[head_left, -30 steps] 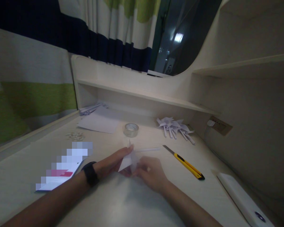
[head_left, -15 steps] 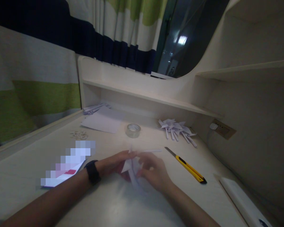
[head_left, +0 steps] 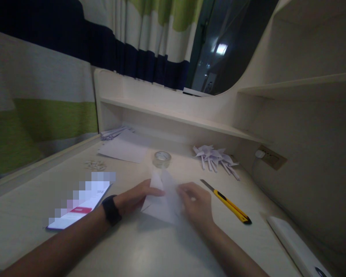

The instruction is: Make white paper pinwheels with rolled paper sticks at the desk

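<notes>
Between my hands is a piece of folded white paper, held just above the desk, its right side smeared by motion. My left hand, with a dark watch on the wrist, grips the paper's left part, the thumb lying on top. At the right side, the bent fingers of my right hand pinch the paper near its edge. Right of that hand lies a yellow utility knife, blade out. A roll of clear tape rests just beyond the paper.
Several white paper pinwheels lie at the back right. A white sheet and rolled paper sticks are at the back left, with small pale pieces nearer. A lit phone lies left; a white box-like object lies right.
The paper has turned from a narrow, bunched shape into a broader, flatter one. My right hand has shifted slightly right, and my left thumb now lies across the paper.
</notes>
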A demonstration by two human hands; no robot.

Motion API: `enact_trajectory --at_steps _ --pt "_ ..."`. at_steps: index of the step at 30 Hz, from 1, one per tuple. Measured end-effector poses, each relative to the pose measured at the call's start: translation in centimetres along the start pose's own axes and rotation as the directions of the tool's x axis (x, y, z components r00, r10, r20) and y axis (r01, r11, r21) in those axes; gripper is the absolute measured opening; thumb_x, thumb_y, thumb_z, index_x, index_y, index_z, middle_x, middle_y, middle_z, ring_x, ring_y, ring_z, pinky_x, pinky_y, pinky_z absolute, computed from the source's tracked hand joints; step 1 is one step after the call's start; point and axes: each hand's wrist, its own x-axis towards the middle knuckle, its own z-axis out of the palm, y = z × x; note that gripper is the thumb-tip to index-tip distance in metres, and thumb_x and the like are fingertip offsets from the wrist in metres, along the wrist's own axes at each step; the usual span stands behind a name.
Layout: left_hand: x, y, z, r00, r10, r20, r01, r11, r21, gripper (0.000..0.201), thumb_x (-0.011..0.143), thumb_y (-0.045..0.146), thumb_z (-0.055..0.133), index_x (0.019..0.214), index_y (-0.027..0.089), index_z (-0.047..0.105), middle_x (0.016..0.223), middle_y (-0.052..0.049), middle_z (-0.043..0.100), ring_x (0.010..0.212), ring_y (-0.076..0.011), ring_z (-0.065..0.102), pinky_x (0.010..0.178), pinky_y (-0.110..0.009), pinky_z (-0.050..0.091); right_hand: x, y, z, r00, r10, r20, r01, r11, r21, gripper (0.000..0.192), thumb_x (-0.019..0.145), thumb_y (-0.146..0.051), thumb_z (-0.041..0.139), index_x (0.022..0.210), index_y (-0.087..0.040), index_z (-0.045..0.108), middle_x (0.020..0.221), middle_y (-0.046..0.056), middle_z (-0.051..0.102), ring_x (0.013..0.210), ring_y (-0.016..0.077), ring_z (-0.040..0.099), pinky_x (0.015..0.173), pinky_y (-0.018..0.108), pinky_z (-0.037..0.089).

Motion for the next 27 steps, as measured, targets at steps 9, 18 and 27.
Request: enact_trajectory --at_steps 9,18,27 --pt "0.7 -0.2 -2.4 0.969 0.059 -0.240 0.023 0.946 0.325 0.031 0.073 0.038 0.071 0.093 0.014 0.070 0.091 -0.011 0.070 0.079 -0.0238 0.064 0.061 -0.031 0.051 2.5 4.0 -1.1 0.920 0.372 -0.123 -0.339 0.913 0.226 0.031 0.069 -0.040 0.070 0.089 -0.016 0.067 0.059 -0.002 0.060 0.045 0.0110 0.048 0.039 0.022 0.038" --pt "0.9 0.3 -2.3 0.807 0.230 -0.544 -0.007 0.925 0.381 0.028 0.070 0.038 0.072 0.078 0.011 0.069 0.073 -0.008 0.067 0.066 -0.0200 0.061 0.056 -0.029 0.047 3.2 5.9 -1.9 0.779 0.618 0.103 -0.612 0.714 0.341 0.033 0.058 -0.038 0.077 0.078 -0.014 0.067 0.062 0.004 0.067 0.053 0.0148 0.061 0.042 0.020 0.040" --pt "1.0 0.2 -3.0 0.738 0.293 -0.609 -0.079 0.932 0.353 0.028 0.070 0.038 0.072 0.082 0.013 0.068 0.078 -0.008 0.069 0.068 -0.0194 0.061 0.059 -0.029 0.044 3.1 6.1 -2.1 0.711 0.667 0.224 -0.681 0.571 0.459 0.033 0.051 -0.027 0.082 0.079 -0.016 0.067 0.070 0.003 0.070 0.057 0.0148 0.064 0.053 0.024 0.052"
